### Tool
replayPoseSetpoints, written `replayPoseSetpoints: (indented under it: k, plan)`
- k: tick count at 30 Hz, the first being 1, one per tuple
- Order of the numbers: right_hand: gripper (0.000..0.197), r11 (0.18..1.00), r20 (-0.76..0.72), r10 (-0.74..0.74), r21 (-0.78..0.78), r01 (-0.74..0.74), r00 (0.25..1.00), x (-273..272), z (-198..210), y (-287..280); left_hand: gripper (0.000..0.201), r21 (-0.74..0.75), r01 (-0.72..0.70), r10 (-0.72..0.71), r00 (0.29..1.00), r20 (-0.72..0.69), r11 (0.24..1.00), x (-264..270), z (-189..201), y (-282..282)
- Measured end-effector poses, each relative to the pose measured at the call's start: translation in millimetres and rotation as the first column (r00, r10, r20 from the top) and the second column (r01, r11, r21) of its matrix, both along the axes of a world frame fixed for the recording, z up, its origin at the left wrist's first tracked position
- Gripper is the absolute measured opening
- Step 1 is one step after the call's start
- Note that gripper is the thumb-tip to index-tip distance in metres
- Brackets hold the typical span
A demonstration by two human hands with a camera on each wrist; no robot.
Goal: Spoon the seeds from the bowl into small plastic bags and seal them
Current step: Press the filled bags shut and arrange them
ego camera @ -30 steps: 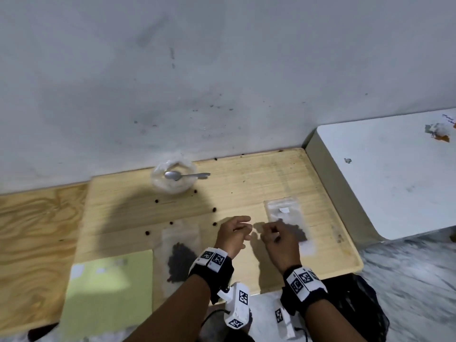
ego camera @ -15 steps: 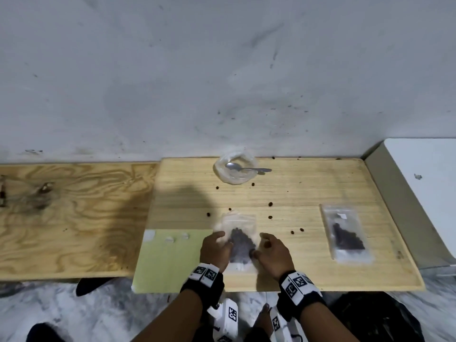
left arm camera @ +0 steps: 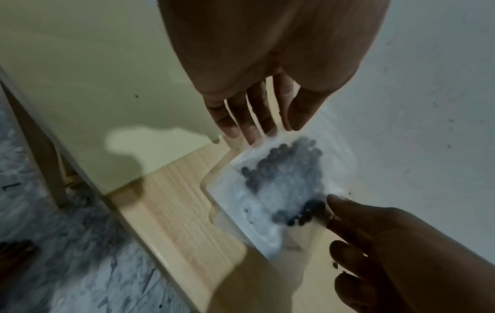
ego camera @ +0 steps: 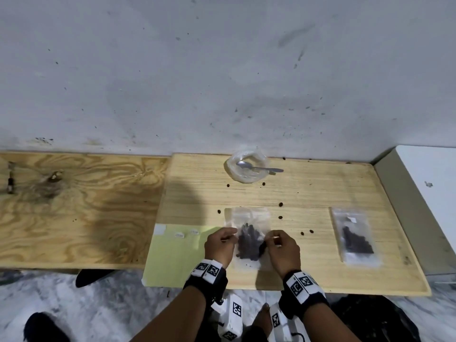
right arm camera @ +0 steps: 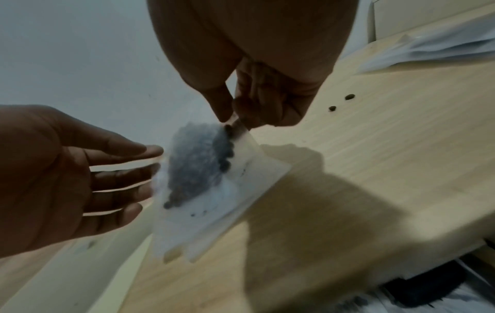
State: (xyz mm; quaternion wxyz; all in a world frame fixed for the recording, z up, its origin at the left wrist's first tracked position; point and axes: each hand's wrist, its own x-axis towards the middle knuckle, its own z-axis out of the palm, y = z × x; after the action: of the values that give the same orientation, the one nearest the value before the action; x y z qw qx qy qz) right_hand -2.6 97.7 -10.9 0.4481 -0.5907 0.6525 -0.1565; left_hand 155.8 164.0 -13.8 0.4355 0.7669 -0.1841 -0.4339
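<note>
A small clear bag (ego camera: 249, 240) with dark seeds lies near the front edge of the pale wooden table (ego camera: 320, 193). My right hand (ego camera: 271, 239) pinches its right edge between thumb and finger; the right wrist view shows that pinch (right arm camera: 235, 120) on the bag (right arm camera: 203, 175), which looks raised on that side. My left hand (ego camera: 229, 236) has straight fingers (left arm camera: 249, 131) touching the left edge of the bag (left arm camera: 284, 182). A clear bowl (ego camera: 246, 177) with a metal spoon (ego camera: 256, 167) across it stands at the back by the wall.
A second bag of seeds (ego camera: 355, 235) lies flat at the right. Several loose seeds (ego camera: 280, 204) dot the table. A pale green sheet (ego camera: 177, 257) covers the front left corner. A plywood board (ego camera: 74, 206) adjoins on the left and a white surface (ego camera: 431, 183) on the right.
Both hands left the right-hand bag and came to the middle bag, one on each side. My right hand has now taken hold of its right edge.
</note>
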Motion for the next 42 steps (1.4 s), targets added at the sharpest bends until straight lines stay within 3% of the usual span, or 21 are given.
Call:
replayPoseSetpoints:
  k: [3,7,12,15,19,27,32,36,39,42]
  plan:
    - [0.013,0.999,0.05,0.037,-0.028,-0.035,0.998,20,8,0,0.029,-0.104,-0.038,0.033,0.998,-0.048,0.994,16,6,6]
    - [0.03,0.987,0.165,0.146,0.042,-0.155,0.975,62,12,5,0.019,-0.185,-0.129,0.112,0.989,-0.101,0.974,50,16,19]
    - [0.03,0.942,0.188,0.292,0.113,-0.316,0.938,113,14,20,0.029,-0.189,-0.297,0.282,0.954,-0.1,0.936,109,8,41]
    - [0.024,0.933,0.013,0.345,0.109,-0.344,0.939,134,2,29,0.021,-0.172,-0.398,0.376,0.915,-0.149,0.901,146,5,56]
    - [0.019,0.908,-0.261,0.418,0.149,-0.392,0.87,152,-9,38,0.018,-0.155,-0.438,0.415,0.896,-0.159,0.885,181,-1,72]
    - [0.01,0.919,-0.283,0.394,0.103,-0.381,0.875,180,-15,43,0.019,-0.177,-0.43,0.413,0.902,-0.124,0.885,194,-9,83]
    - [0.011,0.932,-0.183,0.362,0.101,-0.349,0.914,178,-13,39,0.024,-0.179,-0.378,0.364,0.925,-0.106,0.908,189,-7,85]
    - [0.022,0.959,0.021,0.27,0.085,-0.271,0.963,171,-4,35,0.021,-0.197,-0.347,0.339,0.938,-0.076,0.917,184,0,81]
    - [0.031,0.964,0.21,0.25,0.033,-0.262,0.945,176,8,39,0.027,-0.203,-0.223,0.238,0.97,0.055,0.954,176,6,76]
    - [0.03,0.947,0.259,0.32,-0.066,-0.314,0.911,184,22,41,0.037,-0.21,-0.117,0.135,0.988,0.074,0.971,164,14,69]
